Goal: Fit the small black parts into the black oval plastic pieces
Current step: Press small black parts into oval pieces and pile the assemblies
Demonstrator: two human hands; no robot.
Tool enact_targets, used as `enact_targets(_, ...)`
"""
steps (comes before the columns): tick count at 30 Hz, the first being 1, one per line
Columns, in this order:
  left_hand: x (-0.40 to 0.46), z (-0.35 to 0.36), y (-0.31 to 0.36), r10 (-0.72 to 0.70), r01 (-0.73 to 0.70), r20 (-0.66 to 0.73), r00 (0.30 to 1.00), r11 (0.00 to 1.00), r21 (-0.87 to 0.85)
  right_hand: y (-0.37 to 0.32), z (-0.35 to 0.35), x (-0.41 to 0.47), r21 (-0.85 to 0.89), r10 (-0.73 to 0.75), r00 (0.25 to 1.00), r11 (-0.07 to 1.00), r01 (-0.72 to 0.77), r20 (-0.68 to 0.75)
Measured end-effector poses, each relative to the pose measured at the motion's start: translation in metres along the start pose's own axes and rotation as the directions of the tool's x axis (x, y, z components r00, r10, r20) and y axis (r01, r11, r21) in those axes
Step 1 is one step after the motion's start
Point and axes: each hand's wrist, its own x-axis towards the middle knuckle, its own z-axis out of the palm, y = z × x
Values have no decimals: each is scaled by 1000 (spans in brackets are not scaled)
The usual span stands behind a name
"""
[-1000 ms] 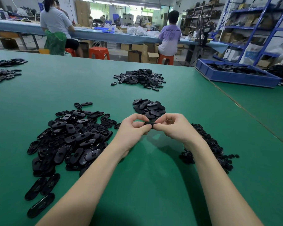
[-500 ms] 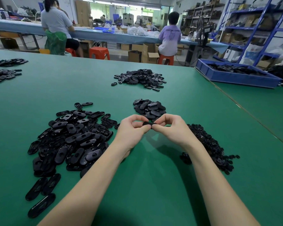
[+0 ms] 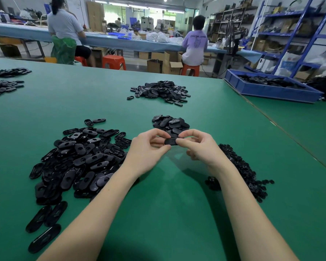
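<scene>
Above the green table [image 3: 167,204], my left hand [image 3: 149,149] and my right hand [image 3: 199,147] pinch one black oval piece [image 3: 170,141] between thumbs and fingertips, one hand at each end. Whether a small part sits in it is hidden by my fingers. To the left lies a big heap of black oval pieces [image 3: 79,159]. On the right, under my right forearm, is a heap of small black parts [image 3: 243,170]. Just beyond my hands sits a small pile of oval pieces [image 3: 169,124].
Another pile of oval pieces [image 3: 160,91] lies farther back, with more piles [image 3: 4,81] at the far left edge. A blue bin [image 3: 271,87] holding black parts stands at the back right. Two people sit at a long bench beyond the table.
Both hands stay together on the oval piece. They have turned it slightly, so more of its face shows between my fingertips.
</scene>
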Motion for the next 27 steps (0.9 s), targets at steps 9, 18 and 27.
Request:
enact_targets(9, 59, 16, -4, -11, 40, -267, 964, 994, 103, 10, 1, 0, -275, 124, 989, 956, -99, 74)
enact_targets(18, 142, 40, -11, -228, 269, -219, 949, 945, 185, 16, -1, 3, -319, 148, 982, 942, -103, 120)
enact_targets(27, 112, 34, -5, -117, 162, -237, 964, 970, 182, 17, -2, 2, -342, 146, 984, 934, -104, 100)
